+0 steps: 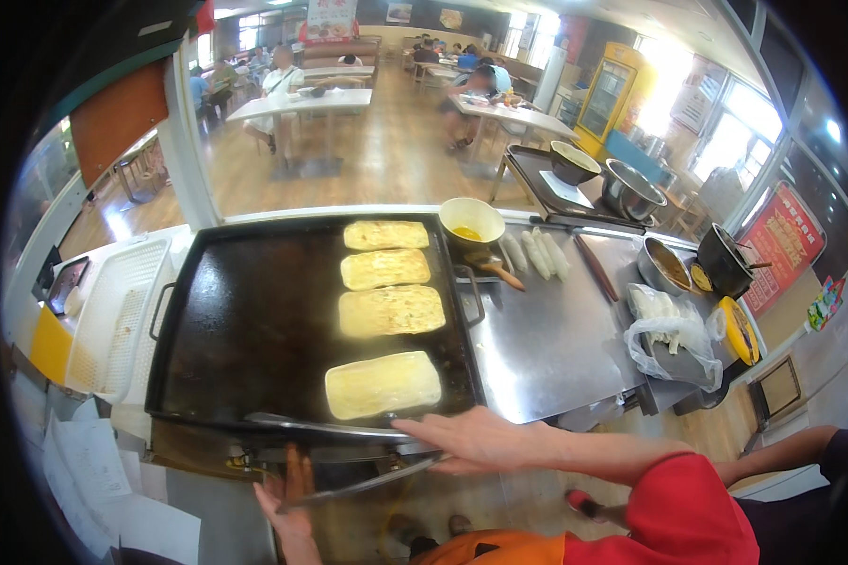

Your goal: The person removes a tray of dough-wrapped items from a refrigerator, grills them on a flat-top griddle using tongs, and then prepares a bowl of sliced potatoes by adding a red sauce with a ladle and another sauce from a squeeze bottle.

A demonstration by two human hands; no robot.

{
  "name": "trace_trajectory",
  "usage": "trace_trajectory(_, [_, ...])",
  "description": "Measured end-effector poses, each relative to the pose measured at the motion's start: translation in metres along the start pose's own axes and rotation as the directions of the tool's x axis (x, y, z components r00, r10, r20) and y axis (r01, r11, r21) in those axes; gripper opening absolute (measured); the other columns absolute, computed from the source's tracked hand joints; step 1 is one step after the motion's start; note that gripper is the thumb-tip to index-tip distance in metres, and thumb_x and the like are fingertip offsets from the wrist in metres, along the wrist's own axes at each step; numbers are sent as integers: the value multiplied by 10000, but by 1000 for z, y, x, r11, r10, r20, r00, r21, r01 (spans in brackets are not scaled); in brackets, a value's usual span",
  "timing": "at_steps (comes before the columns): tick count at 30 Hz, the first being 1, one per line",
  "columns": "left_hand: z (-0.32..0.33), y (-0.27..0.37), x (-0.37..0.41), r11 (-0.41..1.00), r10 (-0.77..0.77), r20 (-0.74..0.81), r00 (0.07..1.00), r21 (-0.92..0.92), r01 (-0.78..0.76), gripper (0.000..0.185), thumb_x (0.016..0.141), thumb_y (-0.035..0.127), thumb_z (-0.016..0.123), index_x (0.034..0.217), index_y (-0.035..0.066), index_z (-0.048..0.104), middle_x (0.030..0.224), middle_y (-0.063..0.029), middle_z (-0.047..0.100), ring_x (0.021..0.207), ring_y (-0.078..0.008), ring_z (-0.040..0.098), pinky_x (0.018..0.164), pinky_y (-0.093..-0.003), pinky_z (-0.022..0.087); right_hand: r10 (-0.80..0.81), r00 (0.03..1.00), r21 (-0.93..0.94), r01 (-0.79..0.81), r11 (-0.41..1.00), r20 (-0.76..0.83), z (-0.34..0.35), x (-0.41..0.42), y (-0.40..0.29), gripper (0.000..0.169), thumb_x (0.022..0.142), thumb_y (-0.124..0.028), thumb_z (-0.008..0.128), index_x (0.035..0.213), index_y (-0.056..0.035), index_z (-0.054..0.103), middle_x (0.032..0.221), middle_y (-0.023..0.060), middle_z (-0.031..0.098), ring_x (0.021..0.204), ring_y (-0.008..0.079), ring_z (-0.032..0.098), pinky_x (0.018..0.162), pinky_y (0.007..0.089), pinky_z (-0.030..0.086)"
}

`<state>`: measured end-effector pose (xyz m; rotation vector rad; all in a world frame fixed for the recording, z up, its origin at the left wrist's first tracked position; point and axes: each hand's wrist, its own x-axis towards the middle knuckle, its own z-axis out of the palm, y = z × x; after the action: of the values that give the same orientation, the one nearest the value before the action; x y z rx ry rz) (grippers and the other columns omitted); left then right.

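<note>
Several rectangular flatbreads lie on the right part of a black griddle (pixel 254 318). The nearest flatbread (pixel 383 385) is paler and smoother; the farther ones, such as this flatbread (pixel 391 311), show browned patches. My right hand (pixel 470 439) grips the joined end of long metal tongs (pixel 332 429), whose arms are spread and reach left over the griddle's front edge. My left hand (pixel 290 501) is below that edge with fingers apart, close to the tip of the lower tong arm. Whether it touches the arm is not clear.
Right of the griddle, a steel counter (pixel 544 339) carries dough rolls (pixel 540 253), a brush (pixel 495 268), a rolling pin (pixel 596 268) and a bowl of yellow liquid (pixel 471 220). A white plastic basket (pixel 120 325) stands left. Another person's arm (pixel 777 455) is at the right.
</note>
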<state>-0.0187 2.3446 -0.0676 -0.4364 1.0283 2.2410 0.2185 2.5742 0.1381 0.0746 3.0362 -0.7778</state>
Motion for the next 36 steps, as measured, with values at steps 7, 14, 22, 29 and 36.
trace_trajectory(7, [-140, -1, -66, 934, 4, -126, 992, 356, 41, 462, 836, 376, 547, 1192, 96, 454, 979, -78, 527, 838, -211, 527, 744, -370, 436, -295, 915, -377, 386, 842, 276, 12, 95, -46, 398, 701, -102, 622, 1038, -3, 434, 815, 101, 498, 663, 234, 570, 497, 333, 412])
trace_trajectory(14, [-173, -28, -154, 526, 172, 40, 984, 841, -126, 297, 891, 303, 438, 1009, 52, 546, 795, -66, 577, 714, -216, 553, 645, -331, 468, -345, 837, -592, 545, 594, 425, 122, 184, -68, 168, 713, -206, 600, 810, -88, 668, 889, 47, 549, 786, 195, 538, 585, 315, 376])
trace_trajectory(22, [-171, -40, -164, 969, -216, -219, 952, 71, 236, 226, 881, 210, 422, 745, 68, 533, 612, -50, 520, 535, -185, 528, 482, -305, 453, -478, 866, -622, 456, 636, 147, 148, 175, -70, 169, 758, -215, 539, 821, -119, 662, 917, 19, 534, 901, 193, 454, 718, 313, 347])
trace_trajectory(29, [-96, -60, -168, 878, -2, -226, 974, 466, 110, 162, 866, 179, 501, 919, 36, 555, 684, -73, 567, 524, -184, 532, 451, -289, 457, -369, 904, -34, 371, 928, -213, 64, 75, -23, 320, 778, -102, 539, 1095, -61, 533, 1077, 100, 519, 1015, 252, 498, 827, 348, 416])
trace_trajectory(36, [-112, -126, -181, 781, 123, -205, 971, 624, 33, 234, 885, 232, 504, 1028, 52, 544, 781, -65, 575, 632, -153, 559, 565, -295, 485, 128, 749, 396, 190, 898, -650, -73, -22, 56, 359, 832, -22, 493, 1190, -61, 498, 1045, 107, 578, 892, 201, 566, 779, 305, 460])
